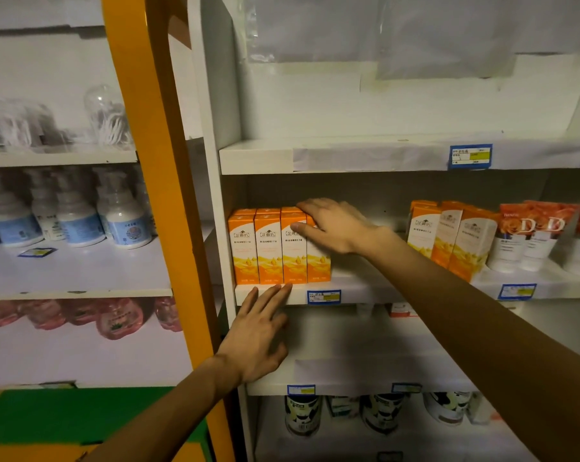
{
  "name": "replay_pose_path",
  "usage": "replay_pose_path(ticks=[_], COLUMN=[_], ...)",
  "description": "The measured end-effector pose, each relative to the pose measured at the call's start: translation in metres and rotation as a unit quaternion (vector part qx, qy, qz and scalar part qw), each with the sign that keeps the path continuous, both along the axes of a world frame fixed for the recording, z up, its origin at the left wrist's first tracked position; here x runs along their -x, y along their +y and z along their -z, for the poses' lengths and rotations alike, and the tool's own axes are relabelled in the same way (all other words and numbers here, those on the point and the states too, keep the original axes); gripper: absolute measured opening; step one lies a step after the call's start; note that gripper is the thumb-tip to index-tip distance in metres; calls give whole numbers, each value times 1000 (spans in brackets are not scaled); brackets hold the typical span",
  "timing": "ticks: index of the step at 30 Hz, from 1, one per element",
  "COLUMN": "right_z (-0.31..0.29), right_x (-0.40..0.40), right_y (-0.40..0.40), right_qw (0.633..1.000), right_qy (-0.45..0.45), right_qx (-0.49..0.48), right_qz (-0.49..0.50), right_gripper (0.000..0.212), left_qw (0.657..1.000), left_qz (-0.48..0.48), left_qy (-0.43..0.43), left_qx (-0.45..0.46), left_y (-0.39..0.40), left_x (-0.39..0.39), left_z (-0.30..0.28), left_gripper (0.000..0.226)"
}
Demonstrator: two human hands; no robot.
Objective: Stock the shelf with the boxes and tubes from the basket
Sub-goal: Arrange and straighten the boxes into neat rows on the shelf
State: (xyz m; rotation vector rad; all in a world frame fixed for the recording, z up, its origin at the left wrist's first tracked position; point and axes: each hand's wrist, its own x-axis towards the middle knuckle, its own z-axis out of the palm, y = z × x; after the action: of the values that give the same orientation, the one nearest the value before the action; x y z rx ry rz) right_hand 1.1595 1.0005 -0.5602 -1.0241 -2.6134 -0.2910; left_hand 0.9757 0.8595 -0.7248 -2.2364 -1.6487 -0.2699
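We see our right hand (335,226) reaching in from the right and grasping the fourth orange box (318,261) at the right end of a row on the middle shelf (365,290); the fingers curl over its top edge and the thumb lies across the front of the neighbouring box. Three more orange boxes (268,246) stand upright to its left, touching one another and packed against the shelf's left wall. Our left hand (257,335) is released, fingers straight and spread, their tips touching the front lip of that same shelf just below the row. Further right on the shelf, well apart from the row, a second cluster of orange-and-white boxes (448,238) stands at a slight angle, and just beside them are white tubes (528,241) with red rose-printed tops. A blue price tag (323,297) sits on the shelf edge below the row. The shelf above carries only another blue price label (470,156). Dark-labelled tins (303,415) stand on the bottom level. Past the orange upright (168,195), the neighbouring unit holds white bottles (125,221) with blue labels. The basket is out of view.
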Motion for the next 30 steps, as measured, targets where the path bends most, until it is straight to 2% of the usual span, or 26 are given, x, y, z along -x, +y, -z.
replay_pose_path(ticks=[5, 11, 17, 21, 25, 30], right_z=[-1, -4, 2, 14, 33, 62], right_x=[3, 1, -13, -42, -82, -137], right_y=[-7, -7, -19, -30, -38, -55], right_qw=[999, 998, 998, 996, 993, 980], right_qy=[-39, -42, 5, 29, 61, 161], right_qx=[-18, -22, -56, -63, -60, -58], right_qz=[30, 40, 28, 50, 83, 103], right_gripper=[69, 66, 66, 67, 67, 43], left_qw=[1000, 1000, 1000, 999, 998, 996], left_qz=[3, 15, 11, 34, 63, 87], left_qy=[-4, 3, 15, 15, -8, -28], left_qx=[7, 13, 8, -24, -11, -1], left_y=[-3, -4, -6, -8, -2, 16], left_x=[-3, -1, -4, -15, -46, -94], left_z=[-4, -11, -14, -13, -17, -28], left_gripper=[38, 40, 46, 49, 60, 73])
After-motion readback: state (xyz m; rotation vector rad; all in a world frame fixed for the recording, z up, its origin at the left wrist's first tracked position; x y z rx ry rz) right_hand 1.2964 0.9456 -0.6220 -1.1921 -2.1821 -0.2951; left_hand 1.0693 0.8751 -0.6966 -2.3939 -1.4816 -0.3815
